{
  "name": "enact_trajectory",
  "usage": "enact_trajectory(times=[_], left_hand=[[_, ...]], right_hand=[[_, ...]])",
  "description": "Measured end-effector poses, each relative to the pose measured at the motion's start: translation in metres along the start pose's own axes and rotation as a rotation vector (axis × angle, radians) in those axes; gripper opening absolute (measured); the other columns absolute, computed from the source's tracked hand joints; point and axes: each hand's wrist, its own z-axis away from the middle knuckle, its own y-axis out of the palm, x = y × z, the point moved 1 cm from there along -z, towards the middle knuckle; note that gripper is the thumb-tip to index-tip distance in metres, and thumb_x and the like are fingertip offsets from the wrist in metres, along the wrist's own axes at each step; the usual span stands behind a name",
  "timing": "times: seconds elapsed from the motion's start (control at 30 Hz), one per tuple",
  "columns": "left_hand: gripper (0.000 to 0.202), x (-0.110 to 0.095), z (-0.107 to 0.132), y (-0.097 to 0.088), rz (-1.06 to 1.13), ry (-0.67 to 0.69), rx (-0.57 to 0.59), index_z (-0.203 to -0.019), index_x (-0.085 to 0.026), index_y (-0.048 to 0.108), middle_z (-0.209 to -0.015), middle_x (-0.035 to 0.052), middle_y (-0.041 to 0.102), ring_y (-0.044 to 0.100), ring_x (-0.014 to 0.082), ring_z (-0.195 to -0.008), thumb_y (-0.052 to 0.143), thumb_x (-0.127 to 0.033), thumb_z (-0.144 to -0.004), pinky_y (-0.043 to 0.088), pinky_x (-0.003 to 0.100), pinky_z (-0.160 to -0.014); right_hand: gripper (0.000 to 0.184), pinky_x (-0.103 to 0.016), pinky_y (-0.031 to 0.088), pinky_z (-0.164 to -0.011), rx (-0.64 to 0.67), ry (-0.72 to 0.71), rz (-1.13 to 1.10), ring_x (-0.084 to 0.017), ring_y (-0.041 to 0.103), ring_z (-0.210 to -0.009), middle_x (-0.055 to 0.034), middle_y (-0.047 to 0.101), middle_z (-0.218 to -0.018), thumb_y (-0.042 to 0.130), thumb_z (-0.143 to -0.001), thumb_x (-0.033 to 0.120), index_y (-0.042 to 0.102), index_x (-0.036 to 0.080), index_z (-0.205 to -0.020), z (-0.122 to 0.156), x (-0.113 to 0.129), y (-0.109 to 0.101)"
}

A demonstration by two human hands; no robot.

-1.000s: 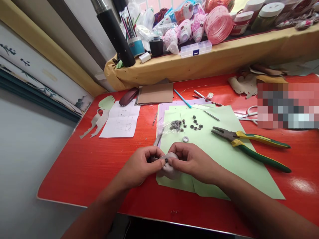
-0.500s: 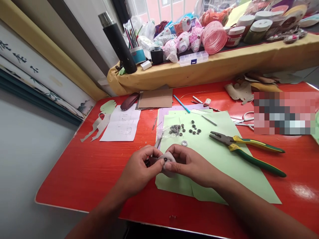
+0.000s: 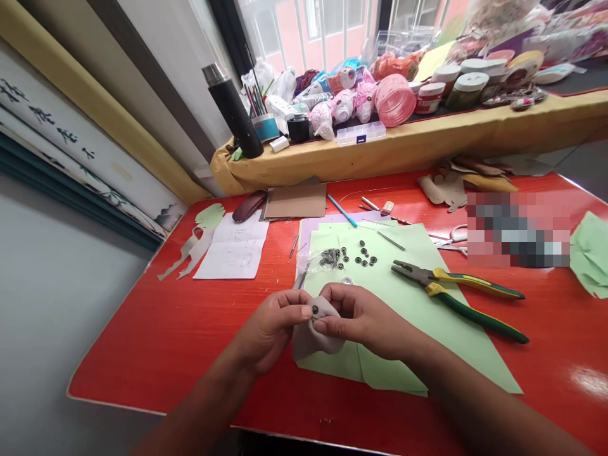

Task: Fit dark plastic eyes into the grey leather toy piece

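Observation:
My left hand [image 3: 270, 326] and my right hand [image 3: 361, 316] meet over the near edge of a light green sheet [image 3: 418, 316] on the red table [image 3: 166, 329]. Both hands pinch a small grey fabric piece [image 3: 313, 332] with a dark round snap [image 3: 315, 309] on top. The fingers of each hand are closed on the fabric. Several small dark snap parts [image 3: 363, 252] and a clear bag of them [image 3: 323, 258] lie on the sheet just beyond my hands.
Green-and-yellow pliers [image 3: 456, 296] lie right of my hands. White paper [image 3: 232, 246], brown card [image 3: 295, 201], a blue pen [image 3: 342, 210] and scissors [image 3: 451, 235] lie further back. A cluttered yellow ledge [image 3: 427, 139] with a black flask [image 3: 232, 111] runs behind the table.
The view has tilted up, showing more window. The grey fabric now hangs lower and more open between my fingers; both hands stay pinched on it.

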Motion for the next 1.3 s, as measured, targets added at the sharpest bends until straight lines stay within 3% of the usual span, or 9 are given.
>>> enact_trajectory(times=[0.3,0.5,0.6,0.77,0.97,1.2,1.3], left_hand=[[0.036,-0.007,0.008,0.004,-0.15,0.111,-0.072,-0.077,-0.014,0.072,-0.072,0.0026,0.067,0.056,0.0124,-0.066,0.092,-0.043,-0.069,0.042,0.023,-0.061],[0.036,-0.007,0.01,0.002,-0.212,0.151,-0.106,-0.079,-0.015,0.073,-0.073,0.0019,0.065,0.054,0.0121,-0.066,0.091,-0.045,-0.071,0.04,0.023,-0.06],[0.033,-0.003,0.007,0.002,-0.201,0.159,-0.112,-0.078,-0.015,0.073,-0.073,0.0018,0.065,0.054,0.0124,-0.065,0.09,-0.043,-0.071,0.039,0.023,-0.06],[0.026,0.004,-0.001,0.0,-0.164,0.175,-0.069,-0.078,-0.015,0.076,-0.073,0.0031,0.068,0.055,0.0142,-0.069,0.087,-0.038,-0.075,0.039,0.026,-0.065],[0.027,0.007,-0.008,0.0,-0.056,0.137,-0.034,-0.075,-0.014,0.075,-0.067,0.0023,0.065,0.05,0.0128,-0.063,0.09,-0.035,-0.068,0.035,0.026,-0.062],[0.035,0.009,-0.008,0.014,0.176,0.01,0.124,-0.078,-0.01,0.077,-0.07,0.0048,0.065,0.053,0.0134,-0.065,0.093,-0.036,-0.061,0.039,0.025,-0.065],[0.036,0.008,-0.007,0.016,0.165,0.015,0.111,-0.08,-0.01,0.078,-0.072,0.0056,0.066,0.054,0.0137,-0.066,0.094,-0.036,-0.062,0.04,0.025,-0.065]], right_hand=[[0.044,-0.029,0.045,-0.07,0.056,-0.055,0.009,-0.017,0.06,-0.078,-0.0015,0.065,-0.085,0.087,-0.081,0.053,0.065,0.017,-0.095,0.0,-0.002,-0.005],[0.043,-0.028,0.042,-0.072,-0.002,-0.093,0.069,-0.016,0.056,-0.081,-0.0022,0.063,-0.087,0.077,-0.09,0.058,0.069,0.016,-0.094,0.0,0.001,-0.007],[0.045,-0.028,0.042,-0.072,-0.038,-0.08,0.06,-0.017,0.056,-0.081,-0.0021,0.064,-0.087,0.08,-0.086,0.059,0.07,0.016,-0.094,0.0,0.002,-0.007],[0.048,-0.027,0.04,-0.067,-0.078,-0.071,0.03,-0.016,0.054,-0.075,-0.001,0.063,-0.082,0.088,-0.077,0.058,0.069,0.015,-0.088,0.0,0.003,-0.009],[0.047,-0.025,0.039,-0.061,-0.097,-0.073,-0.02,-0.014,0.054,-0.069,0.0,0.064,-0.08,0.091,-0.073,0.056,0.068,0.017,-0.087,-0.002,0.0,-0.01],[0.044,-0.024,0.036,-0.059,-0.019,-0.066,-0.051,-0.012,0.051,-0.066,0.0012,0.063,-0.077,0.088,-0.079,0.055,0.066,0.017,-0.087,0.005,0.006,-0.01],[0.045,-0.025,0.037,-0.062,-0.026,-0.086,-0.007,-0.013,0.052,-0.069,0.0009,0.063,-0.079,0.086,-0.08,0.056,0.066,0.017,-0.087,0.005,0.007,-0.014]])
